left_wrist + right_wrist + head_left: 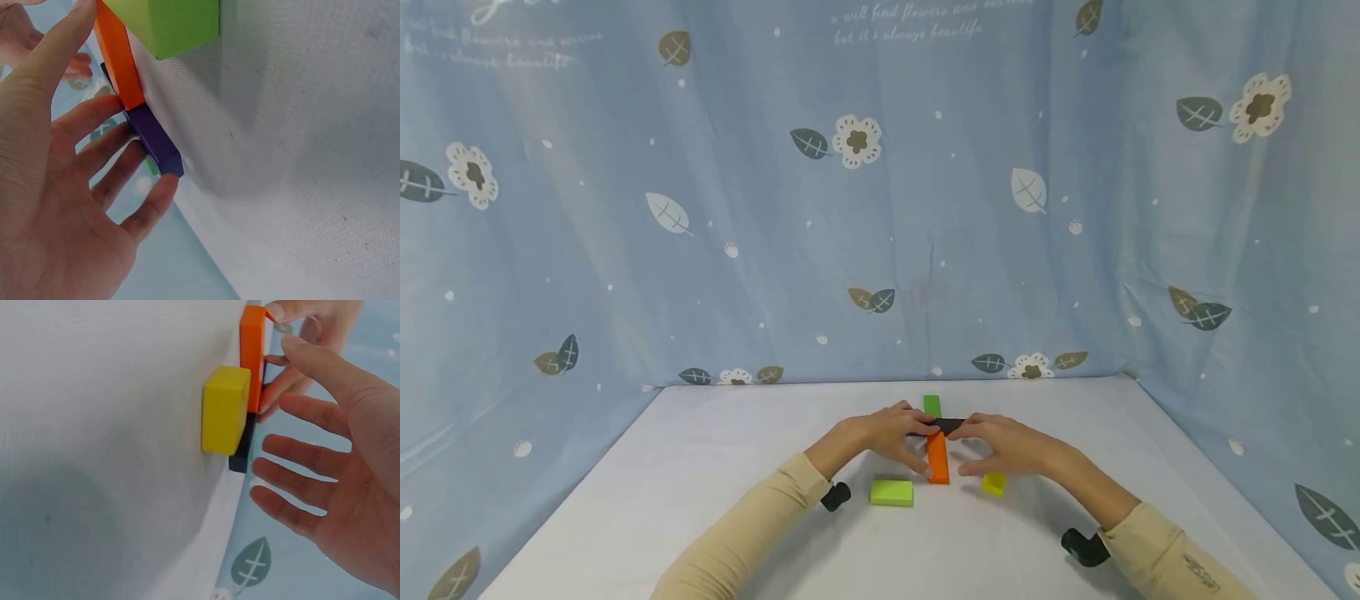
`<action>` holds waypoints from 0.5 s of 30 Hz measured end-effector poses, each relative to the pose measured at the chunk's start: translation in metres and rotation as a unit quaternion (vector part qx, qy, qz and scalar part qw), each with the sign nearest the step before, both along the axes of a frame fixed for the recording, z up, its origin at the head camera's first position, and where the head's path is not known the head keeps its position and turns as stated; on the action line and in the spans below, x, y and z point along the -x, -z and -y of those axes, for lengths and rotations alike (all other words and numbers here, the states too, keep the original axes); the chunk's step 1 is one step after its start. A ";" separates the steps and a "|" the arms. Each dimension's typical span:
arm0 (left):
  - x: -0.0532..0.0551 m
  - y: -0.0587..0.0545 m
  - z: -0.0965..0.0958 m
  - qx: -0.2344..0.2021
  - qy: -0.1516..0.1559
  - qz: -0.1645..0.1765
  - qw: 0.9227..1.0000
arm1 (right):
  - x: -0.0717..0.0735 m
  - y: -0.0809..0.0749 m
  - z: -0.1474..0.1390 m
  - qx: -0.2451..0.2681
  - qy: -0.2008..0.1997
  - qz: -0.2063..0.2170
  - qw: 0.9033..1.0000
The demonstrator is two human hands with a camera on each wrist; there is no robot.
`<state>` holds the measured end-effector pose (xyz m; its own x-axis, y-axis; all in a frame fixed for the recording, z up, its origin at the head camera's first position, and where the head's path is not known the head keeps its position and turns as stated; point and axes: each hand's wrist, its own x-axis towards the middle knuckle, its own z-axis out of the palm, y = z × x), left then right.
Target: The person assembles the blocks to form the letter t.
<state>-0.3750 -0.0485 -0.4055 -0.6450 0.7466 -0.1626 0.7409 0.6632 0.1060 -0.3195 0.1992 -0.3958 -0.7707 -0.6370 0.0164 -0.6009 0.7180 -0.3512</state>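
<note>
"Orange block (938, 460), where is it?"

"On the surface (700, 467), between the two hands, its length running away from the person."

"What is the left hand (898, 433) doing?"

"Fingers spread, not wrapped round anything. Its thumb is at the orange block's near end, its index fingertip at the far end, and the other fingers reach along the purple block (155, 139)."

"And the right hand (1011, 446)?"

"Spread too, fingers apart and nothing in its grasp. The fingertips are just beside the black block (239, 464); I can't tell whether any of them touch it."

"How do those dark blocks lie?"

"Crosswise at the orange block's far end, purple out to the left, black out to the right. Past them is a green block (932, 406)."

"Anything closer to the person?"

"A light green block (892, 493), near the orange one on the left, and a yellow block (994, 485) beneath the right hand's side, apart from the orange."
</note>
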 end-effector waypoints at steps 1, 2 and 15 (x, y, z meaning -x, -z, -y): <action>0.000 0.000 0.000 0.000 0.000 -0.001 1.000 | -0.001 -0.001 -0.001 -0.001 0.001 0.002 1.000; 0.000 0.000 0.000 0.000 -0.001 -0.001 1.000 | -0.002 -0.003 -0.003 -0.004 0.003 0.001 1.000; -0.004 -0.004 0.002 -0.010 -0.006 0.006 1.000 | -0.017 -0.018 -0.013 -0.017 -0.002 0.002 1.000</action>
<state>-0.3709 -0.0500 -0.4017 -0.6512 0.7425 -0.1568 0.7321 0.6691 0.1281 -0.3023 0.2121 -0.3773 -0.7683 -0.6400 -0.0087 -0.6021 0.7273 -0.3293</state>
